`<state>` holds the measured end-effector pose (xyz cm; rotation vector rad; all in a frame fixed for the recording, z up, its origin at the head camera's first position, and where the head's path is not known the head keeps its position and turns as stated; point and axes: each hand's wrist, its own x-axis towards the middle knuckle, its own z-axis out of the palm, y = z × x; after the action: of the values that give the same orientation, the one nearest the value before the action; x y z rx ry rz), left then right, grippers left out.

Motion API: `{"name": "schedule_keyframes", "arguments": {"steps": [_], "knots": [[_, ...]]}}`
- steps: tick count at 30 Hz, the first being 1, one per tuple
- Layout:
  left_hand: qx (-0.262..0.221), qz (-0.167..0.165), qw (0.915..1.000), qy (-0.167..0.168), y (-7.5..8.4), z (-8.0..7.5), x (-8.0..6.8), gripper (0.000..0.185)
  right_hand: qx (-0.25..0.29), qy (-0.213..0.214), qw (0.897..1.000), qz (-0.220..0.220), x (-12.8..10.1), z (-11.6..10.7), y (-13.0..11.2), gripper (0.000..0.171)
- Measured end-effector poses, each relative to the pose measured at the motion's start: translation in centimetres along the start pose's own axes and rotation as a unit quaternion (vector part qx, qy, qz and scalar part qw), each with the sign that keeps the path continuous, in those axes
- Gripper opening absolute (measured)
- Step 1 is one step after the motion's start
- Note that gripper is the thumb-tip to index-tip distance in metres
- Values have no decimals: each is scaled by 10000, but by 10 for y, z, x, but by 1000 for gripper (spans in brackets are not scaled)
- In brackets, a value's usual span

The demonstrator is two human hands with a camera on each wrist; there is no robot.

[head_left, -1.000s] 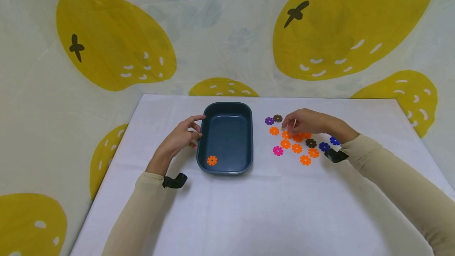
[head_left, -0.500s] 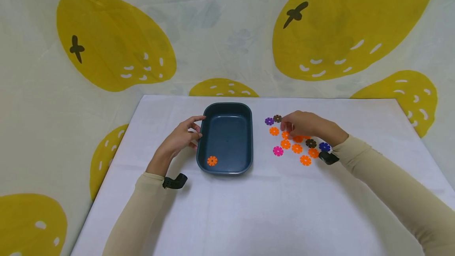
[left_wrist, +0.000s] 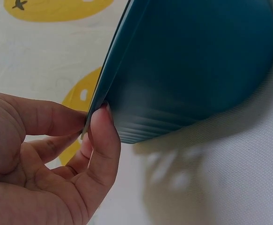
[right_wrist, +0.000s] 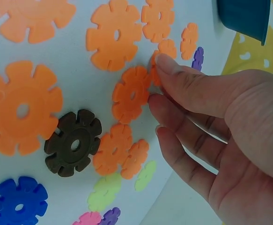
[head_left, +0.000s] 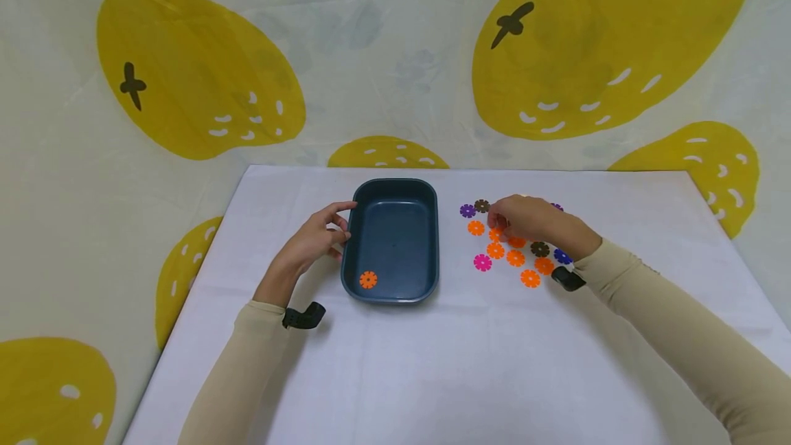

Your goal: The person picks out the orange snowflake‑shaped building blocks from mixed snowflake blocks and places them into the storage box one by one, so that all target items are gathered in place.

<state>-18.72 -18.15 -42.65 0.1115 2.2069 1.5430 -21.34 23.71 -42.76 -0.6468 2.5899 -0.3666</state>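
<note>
A dark blue tray stands on the white table with one orange flower disc in its near left corner. My left hand holds the tray's left rim; in the left wrist view the thumb and a finger pinch the rim of the tray. My right hand lies over a scatter of flat discs right of the tray. Its fingertips touch an orange disc, seen in the head view as the orange disc. The thumb is hidden.
Around the right hand lie several orange discs, a purple disc, brown discs, a pink disc and a blue disc. A cloth with yellow fruit shapes hangs behind the table.
My right hand has slid a little to the left over the discs, and its arm followed. The left hand and the tray have stayed still.
</note>
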Motion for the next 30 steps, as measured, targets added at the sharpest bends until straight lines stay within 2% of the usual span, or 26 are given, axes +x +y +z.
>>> {"name": "schedule_keyframes", "arguments": {"steps": [12, 19, 30], "knots": [[-17, 2, 10000, -4, -1, 0, -1, 63, 35, -23, 10000, 13, 1, -2, -1, 15], [-6, -9, 10000, 9, -2, 0, -1, 63, 301, -82, 9994, 116, 1, -4, 0, 19], [36, 39, 10000, 0, -3, -2, 2, 63, 472, -102, 9988, -48, 5, -4, 3, 18]]}}
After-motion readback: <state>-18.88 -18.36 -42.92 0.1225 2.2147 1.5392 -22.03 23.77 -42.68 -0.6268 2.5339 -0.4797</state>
